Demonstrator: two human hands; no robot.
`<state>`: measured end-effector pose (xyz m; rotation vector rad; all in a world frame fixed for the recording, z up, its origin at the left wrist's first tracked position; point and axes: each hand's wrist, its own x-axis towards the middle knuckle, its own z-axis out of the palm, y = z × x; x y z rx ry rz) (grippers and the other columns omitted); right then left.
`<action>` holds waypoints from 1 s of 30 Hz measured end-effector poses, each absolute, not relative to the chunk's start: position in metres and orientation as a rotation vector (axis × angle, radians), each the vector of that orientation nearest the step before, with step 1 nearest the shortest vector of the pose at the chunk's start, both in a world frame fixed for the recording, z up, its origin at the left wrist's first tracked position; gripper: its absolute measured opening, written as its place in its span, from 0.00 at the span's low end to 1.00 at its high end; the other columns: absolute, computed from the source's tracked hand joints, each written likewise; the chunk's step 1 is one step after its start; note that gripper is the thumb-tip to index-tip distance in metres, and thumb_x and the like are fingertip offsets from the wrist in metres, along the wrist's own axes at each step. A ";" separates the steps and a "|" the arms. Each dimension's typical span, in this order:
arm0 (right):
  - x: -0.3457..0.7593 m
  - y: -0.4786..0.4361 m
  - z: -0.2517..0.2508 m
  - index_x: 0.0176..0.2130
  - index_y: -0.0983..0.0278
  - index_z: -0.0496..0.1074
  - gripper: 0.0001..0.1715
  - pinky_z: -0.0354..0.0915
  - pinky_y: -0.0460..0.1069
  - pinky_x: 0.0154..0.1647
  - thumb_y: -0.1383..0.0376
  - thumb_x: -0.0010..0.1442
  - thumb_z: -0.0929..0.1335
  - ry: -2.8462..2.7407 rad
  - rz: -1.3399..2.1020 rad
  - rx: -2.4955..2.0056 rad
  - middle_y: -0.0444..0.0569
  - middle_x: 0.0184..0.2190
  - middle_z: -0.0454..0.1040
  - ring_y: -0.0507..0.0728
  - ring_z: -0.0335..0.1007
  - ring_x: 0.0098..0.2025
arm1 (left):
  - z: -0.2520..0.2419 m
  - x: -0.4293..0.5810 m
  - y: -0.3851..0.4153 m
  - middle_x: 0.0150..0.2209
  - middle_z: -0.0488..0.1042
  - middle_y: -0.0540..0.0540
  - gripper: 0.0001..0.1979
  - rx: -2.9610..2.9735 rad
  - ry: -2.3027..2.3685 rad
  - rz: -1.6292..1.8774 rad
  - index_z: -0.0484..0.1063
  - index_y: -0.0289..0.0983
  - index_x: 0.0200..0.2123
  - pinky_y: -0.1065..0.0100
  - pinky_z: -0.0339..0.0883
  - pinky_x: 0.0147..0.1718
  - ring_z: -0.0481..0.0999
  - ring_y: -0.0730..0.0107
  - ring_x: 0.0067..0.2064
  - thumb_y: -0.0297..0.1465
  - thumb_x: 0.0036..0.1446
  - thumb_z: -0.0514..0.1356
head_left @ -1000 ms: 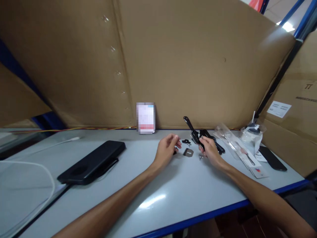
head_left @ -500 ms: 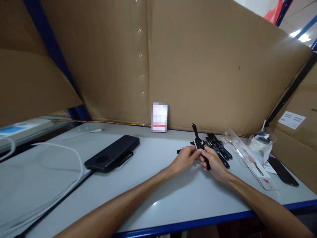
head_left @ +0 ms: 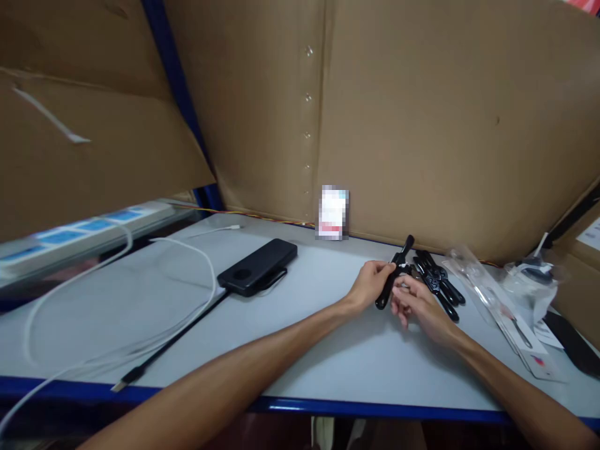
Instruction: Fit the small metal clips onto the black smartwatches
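A slim black handle-shaped part (head_left: 397, 271) stands tilted over the pale table (head_left: 300, 356), its top end pointing up and right. My left hand (head_left: 371, 284) pinches its middle from the left with closed fingers. My right hand (head_left: 414, 304) sits just right of it, fingers curled at the part's middle; what they grip is too small to name. A bunch of similar black parts (head_left: 438, 280) lies on the table right behind my right hand.
A black power bank (head_left: 257, 267) with a cable lies left of centre. White cables (head_left: 154, 312) loop over the left side beside a power strip (head_left: 79, 232). Clear plastic bags (head_left: 497, 294) and a black flat object (head_left: 574, 340) lie at right. Cardboard sheets (head_left: 422, 119) wall the back.
The camera has swung left and down. My left hand came over from the small loose pieces on the table and took hold of the black part, which now tilts up to the right.
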<state>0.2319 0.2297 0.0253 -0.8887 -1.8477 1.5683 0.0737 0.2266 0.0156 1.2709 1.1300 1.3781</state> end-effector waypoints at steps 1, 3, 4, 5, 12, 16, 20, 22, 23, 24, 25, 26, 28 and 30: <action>0.233 0.231 0.026 0.38 0.61 0.66 0.23 0.58 0.44 0.17 0.45 0.61 0.69 -1.880 1.528 -0.902 0.40 0.22 0.71 0.49 0.60 0.17 | 0.017 0.070 0.229 0.19 0.65 0.52 0.22 1.222 1.123 1.389 0.66 0.37 0.22 0.71 0.54 0.21 0.63 0.75 0.21 0.48 0.58 0.58; 0.235 0.235 0.027 0.36 0.61 0.66 0.21 0.54 0.44 0.16 0.46 0.62 0.68 -1.923 1.398 -0.936 0.39 0.19 0.68 0.49 0.57 0.16 | 0.020 0.056 0.237 0.22 0.70 0.49 0.21 1.159 1.161 1.369 0.69 0.36 0.24 0.70 0.59 0.23 0.67 0.72 0.23 0.47 0.59 0.57; 0.236 0.239 0.027 0.36 0.61 0.66 0.21 0.52 0.44 0.16 0.47 0.62 0.68 -1.927 1.313 -0.949 0.39 0.18 0.67 0.49 0.56 0.16 | 0.021 0.047 0.242 0.23 0.72 0.48 0.20 1.180 1.233 1.339 0.71 0.35 0.27 0.70 0.60 0.25 0.69 0.71 0.24 0.46 0.59 0.57; 0.239 0.243 0.028 0.35 0.61 0.67 0.19 0.51 0.45 0.17 0.48 0.63 0.67 -1.919 1.221 -0.957 0.38 0.17 0.65 0.49 0.55 0.16 | 0.023 0.037 0.248 0.23 0.72 0.47 0.18 1.252 1.368 1.297 0.72 0.35 0.27 0.69 0.60 0.25 0.69 0.71 0.24 0.44 0.59 0.57; 0.262 0.282 0.025 0.32 0.62 0.67 0.15 0.53 0.47 0.27 0.55 0.66 0.64 -1.872 0.490 -1.063 0.39 0.18 0.63 0.51 0.57 0.22 | 0.022 -0.019 0.271 0.21 0.69 0.47 0.15 1.584 1.935 0.950 0.74 0.36 0.24 0.67 0.54 0.27 0.69 0.64 0.27 0.35 0.59 0.57; 0.278 0.300 0.033 0.36 0.63 0.73 0.14 0.56 0.48 0.32 0.60 0.68 0.62 -1.974 0.126 -1.338 0.45 0.24 0.73 0.55 0.67 0.27 | 0.016 -0.025 0.271 0.28 0.76 0.40 0.15 1.680 2.088 0.768 0.75 0.36 0.27 0.65 0.56 0.31 0.75 0.55 0.35 0.35 0.62 0.55; 0.295 0.305 0.048 0.38 0.64 0.78 0.16 0.58 0.49 0.35 0.62 0.69 0.62 -2.174 -0.133 -1.730 0.55 0.36 0.81 0.60 0.76 0.39 | 0.013 -0.028 0.272 0.41 0.80 0.35 0.18 1.782 2.248 0.515 0.77 0.36 0.36 0.63 0.60 0.33 0.79 0.49 0.44 0.38 0.66 0.49; 0.302 0.303 0.057 0.38 0.64 0.79 0.18 0.59 0.49 0.36 0.59 0.69 0.63 -2.283 -0.181 -1.850 0.57 0.38 0.82 0.62 0.77 0.43 | 0.012 -0.030 0.272 0.44 0.80 0.34 0.19 1.821 2.293 0.472 0.77 0.36 0.39 0.62 0.62 0.34 0.79 0.47 0.46 0.39 0.66 0.48; 0.304 0.301 0.060 0.38 0.64 0.80 0.19 0.60 0.50 0.36 0.58 0.69 0.63 -2.345 -0.193 -1.891 0.58 0.39 0.81 0.63 0.78 0.43 | 0.011 -0.030 0.271 0.44 0.80 0.34 0.19 1.843 2.314 0.460 0.77 0.36 0.40 0.62 0.63 0.34 0.79 0.46 0.47 0.39 0.66 0.48; 0.306 0.298 0.063 0.38 0.65 0.80 0.19 0.61 0.50 0.36 0.56 0.68 0.64 -2.410 -0.195 -1.925 0.59 0.40 0.81 0.64 0.78 0.44 | 0.011 -0.031 0.271 0.45 0.80 0.33 0.19 1.864 2.331 0.452 0.77 0.36 0.41 0.61 0.64 0.35 0.79 0.46 0.47 0.39 0.67 0.48; 0.307 0.295 0.066 0.38 0.65 0.81 0.20 0.62 0.50 0.36 0.55 0.67 0.65 -2.473 -0.184 -1.955 0.60 0.41 0.81 0.65 0.78 0.44 | 0.010 -0.031 0.270 0.45 0.80 0.33 0.20 1.883 2.344 0.450 0.76 0.36 0.43 0.60 0.65 0.35 0.79 0.45 0.47 0.39 0.67 0.48; 0.307 0.293 0.068 0.39 0.66 0.81 0.20 0.62 0.50 0.36 0.54 0.66 0.67 -2.532 -0.162 -1.978 0.60 0.41 0.81 0.65 0.78 0.43 | 0.009 -0.031 0.269 0.46 0.80 0.32 0.20 1.900 2.355 0.451 0.76 0.36 0.45 0.60 0.66 0.36 0.79 0.45 0.47 0.39 0.67 0.47; 0.305 0.287 0.071 0.40 0.66 0.81 0.19 0.63 0.50 0.36 0.53 0.64 0.69 -2.642 -0.102 -2.000 0.60 0.41 0.81 0.65 0.78 0.42 | 0.008 -0.031 0.267 0.46 0.80 0.32 0.21 1.936 2.371 0.453 0.76 0.35 0.48 0.58 0.67 0.37 0.79 0.45 0.46 0.39 0.67 0.46; 0.302 0.283 0.071 0.40 0.66 0.81 0.17 0.64 0.50 0.36 0.55 0.62 0.70 -2.722 -0.066 -1.981 0.59 0.41 0.81 0.64 0.78 0.42 | 0.007 -0.030 0.265 0.46 0.79 0.30 0.21 2.004 2.388 0.435 0.76 0.34 0.47 0.57 0.68 0.39 0.78 0.44 0.47 0.38 0.67 0.47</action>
